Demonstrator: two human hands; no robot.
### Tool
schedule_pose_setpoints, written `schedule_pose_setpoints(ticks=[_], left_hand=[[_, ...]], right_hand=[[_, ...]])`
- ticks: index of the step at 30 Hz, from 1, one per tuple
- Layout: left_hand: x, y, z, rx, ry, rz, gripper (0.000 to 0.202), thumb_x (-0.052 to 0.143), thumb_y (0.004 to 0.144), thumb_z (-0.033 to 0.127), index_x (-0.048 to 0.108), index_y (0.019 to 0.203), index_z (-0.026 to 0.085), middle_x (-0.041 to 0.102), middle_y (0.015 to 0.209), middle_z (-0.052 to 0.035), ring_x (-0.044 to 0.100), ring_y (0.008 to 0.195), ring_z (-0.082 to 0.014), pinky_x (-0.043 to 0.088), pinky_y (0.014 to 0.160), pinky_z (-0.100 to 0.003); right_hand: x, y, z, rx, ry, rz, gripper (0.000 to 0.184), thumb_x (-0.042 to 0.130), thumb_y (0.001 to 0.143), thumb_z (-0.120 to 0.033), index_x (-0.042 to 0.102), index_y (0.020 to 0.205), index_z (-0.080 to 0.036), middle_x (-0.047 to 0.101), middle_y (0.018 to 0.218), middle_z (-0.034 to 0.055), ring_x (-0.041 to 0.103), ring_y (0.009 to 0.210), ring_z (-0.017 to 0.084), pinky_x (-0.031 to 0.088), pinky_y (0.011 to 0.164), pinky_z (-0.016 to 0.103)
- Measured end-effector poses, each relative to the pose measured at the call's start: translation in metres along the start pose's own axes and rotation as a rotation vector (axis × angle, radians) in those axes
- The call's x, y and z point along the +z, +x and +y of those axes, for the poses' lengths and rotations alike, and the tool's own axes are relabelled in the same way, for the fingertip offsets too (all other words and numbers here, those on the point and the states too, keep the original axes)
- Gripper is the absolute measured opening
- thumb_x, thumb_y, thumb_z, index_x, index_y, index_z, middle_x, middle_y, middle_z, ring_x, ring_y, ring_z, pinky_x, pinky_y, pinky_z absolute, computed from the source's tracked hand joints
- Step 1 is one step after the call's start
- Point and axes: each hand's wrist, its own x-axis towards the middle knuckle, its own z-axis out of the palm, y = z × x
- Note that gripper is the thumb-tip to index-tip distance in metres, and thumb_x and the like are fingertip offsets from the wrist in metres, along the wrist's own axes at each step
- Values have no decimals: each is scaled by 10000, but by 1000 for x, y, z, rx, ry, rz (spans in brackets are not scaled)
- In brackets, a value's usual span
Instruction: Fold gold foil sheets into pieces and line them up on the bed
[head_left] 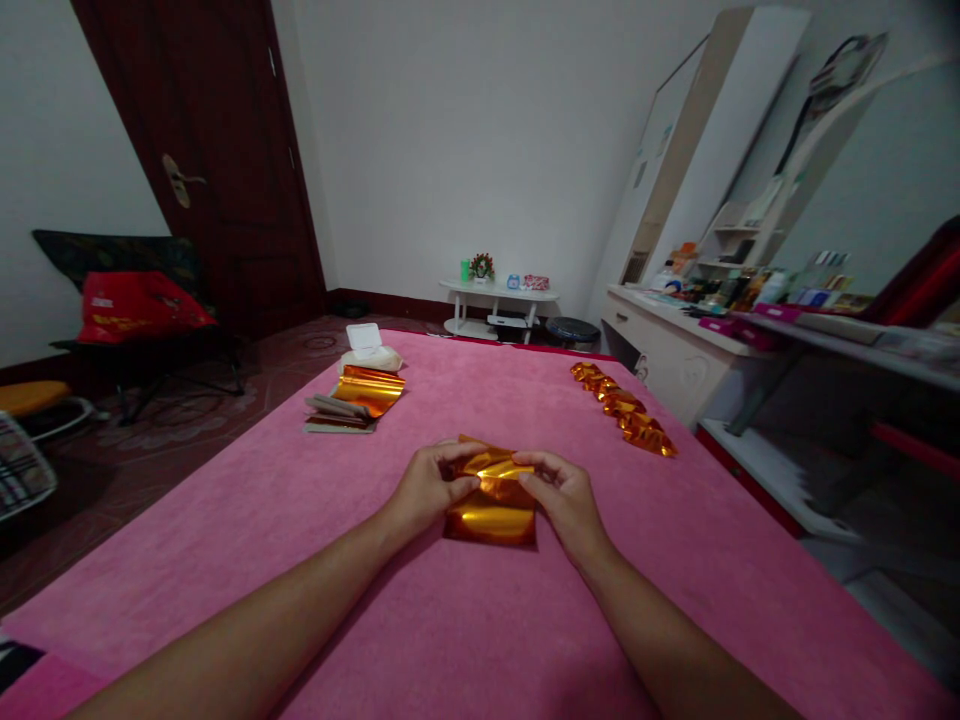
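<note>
A shiny gold foil sheet (491,510) lies on the pink cloth-covered table (300,520) in front of me. My left hand (427,488) pinches its upper left edge, fingers closed on the foil. My right hand (562,495) pinches the upper right edge the same way. The top part of the sheet is folded or curled over between the two hands. A stack of flat gold foil sheets (367,390) lies at the far left of the table. A row of several folded gold foil pieces (622,408) runs along the far right.
A white wipes pack (369,350) sits behind the foil stack. A cluttered dresser (675,340) with a mirror stands to the right, close to the table edge. A small white table (499,300), a dark door (217,160) and a chair with a red bag (135,305) lie beyond.
</note>
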Motion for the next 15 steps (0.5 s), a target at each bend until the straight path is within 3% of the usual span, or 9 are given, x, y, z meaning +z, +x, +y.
schedule_pose_setpoints(ticks=[9, 15], left_hand=[[-2, 1, -12, -114, -188, 36, 359, 709, 636, 157, 687, 994, 140, 712, 936, -67, 660, 809, -189, 518, 749, -300], [-3, 1, -17, -129, 79, 99, 317, 698, 646, 188, 708, 957, 127, 714, 926, -94, 662, 802, -209, 525, 722, -304]], right_hand=[[-1, 1, 7, -38, -39, -48, 332, 654, 652, -168, 681, 982, -190, 694, 1011, 65, 649, 882, 211, 506, 791, 342], [0, 3, 12, -14, -125, -9, 352, 649, 612, -152, 701, 958, -188, 694, 960, 63, 640, 814, 204, 515, 733, 334]])
